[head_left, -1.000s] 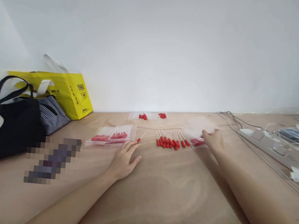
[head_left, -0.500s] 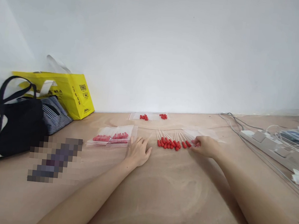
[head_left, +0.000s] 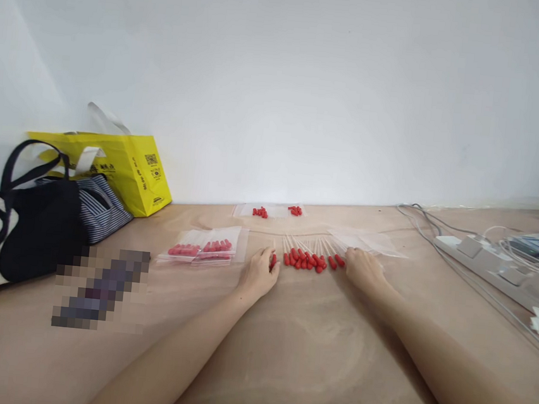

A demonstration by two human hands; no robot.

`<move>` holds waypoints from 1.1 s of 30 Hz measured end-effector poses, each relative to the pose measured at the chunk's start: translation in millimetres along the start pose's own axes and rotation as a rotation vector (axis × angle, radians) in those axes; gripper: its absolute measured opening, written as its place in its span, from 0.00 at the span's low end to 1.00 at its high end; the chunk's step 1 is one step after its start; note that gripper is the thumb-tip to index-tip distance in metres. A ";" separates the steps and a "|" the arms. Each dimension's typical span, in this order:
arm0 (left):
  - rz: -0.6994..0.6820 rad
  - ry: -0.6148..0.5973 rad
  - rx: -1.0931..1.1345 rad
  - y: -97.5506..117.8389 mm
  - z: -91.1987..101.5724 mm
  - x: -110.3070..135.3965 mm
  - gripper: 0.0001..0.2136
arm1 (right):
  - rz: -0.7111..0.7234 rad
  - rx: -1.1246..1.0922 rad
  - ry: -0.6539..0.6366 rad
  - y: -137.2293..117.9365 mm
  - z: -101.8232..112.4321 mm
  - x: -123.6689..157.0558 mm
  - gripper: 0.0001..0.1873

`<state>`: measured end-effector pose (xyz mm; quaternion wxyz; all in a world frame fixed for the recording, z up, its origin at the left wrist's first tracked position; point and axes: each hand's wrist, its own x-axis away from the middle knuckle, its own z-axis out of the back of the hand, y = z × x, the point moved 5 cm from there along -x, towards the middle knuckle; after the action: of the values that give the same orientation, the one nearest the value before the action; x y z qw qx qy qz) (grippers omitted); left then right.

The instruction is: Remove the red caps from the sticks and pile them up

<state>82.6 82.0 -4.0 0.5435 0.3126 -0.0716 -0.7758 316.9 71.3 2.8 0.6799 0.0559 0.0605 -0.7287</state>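
Close to the middle of the table, my left hand (head_left: 261, 274) is closed with its fingertips on a stick with a red tip (head_left: 273, 261). Just right of it lies a loose row of red-tipped sticks (head_left: 304, 259), pale shafts pointing away from me. At the row's right end my right hand (head_left: 364, 269) rests with its fingers bent together; whatever they hold is hidden. Clear plastic bags (head_left: 374, 242) lie flat just behind this hand. Left of my left hand sits a stack of clear bags (head_left: 221, 232) with red-tipped sticks inside.
More bagged red-tipped sticks (head_left: 275, 211) lie by the wall. On the left stand a yellow bag (head_left: 150, 184) and a black-and-white bag (head_left: 48, 225), near a blurred-out item (head_left: 103, 288). A white power strip (head_left: 496, 268) with cables lies at the right.
My left hand has moved slightly right, away from the bag stack, and its spread fingers have closed on a red-tipped stick. My right hand has turned, and its fingertips are less visible.
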 end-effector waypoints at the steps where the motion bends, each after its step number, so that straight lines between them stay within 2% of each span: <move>1: 0.006 -0.004 0.029 1.5 -2.4 -1.8 0.12 | -0.022 -0.013 0.026 2.3 1.5 -0.2 0.10; 4: 0.008 -0.017 0.117 5.7 -8.0 -5.3 0.11 | -0.116 -0.103 0.179 11.5 8.8 -0.8 0.10; 10: 0.004 -0.027 0.248 3.9 -9.1 -6.3 0.10 | -0.218 -0.551 0.592 21.7 26.6 4.8 0.09; 14: 0.009 -0.034 0.301 0.4 -9.6 -7.7 0.10 | -0.235 -0.767 0.720 17.1 42.9 15.5 0.07; 18: 0.013 -0.032 0.341 -0.4 -8.4 -9.5 0.11 | -0.231 -0.908 0.704 1.5 49.6 28.8 0.07; 20: 0.018 -0.018 0.364 -0.7 -5.8 -9.7 0.11 | -0.176 -0.999 0.678 -11.9 46.6 34.2 0.08; 22: 0.031 0.008 0.393 -2.1 -1.7 -8.6 0.10 | -0.120 -1.075 0.635 -27.2 39.7 38.6 0.09; 27: 0.059 0.031 0.469 -9.6 12.0 2.0 0.11 | -0.102 -1.141 0.478 -61.5 15.9 49.3 0.07; 30: 0.051 -0.009 0.475 -13.8 23.1 13.7 0.12 | 0.030 -1.156 0.379 -81.7 8.3 56.1 0.04; 33: -0.004 -0.080 0.360 -10.7 35.4 29.3 0.13 | 0.196 -1.140 0.286 -97.3 6.3 63.5 0.03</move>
<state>47.9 52.2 7.3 0.4739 0.3740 -0.2300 -0.7633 215.5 14.4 -0.2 0.6516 -0.2152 0.5279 -0.5004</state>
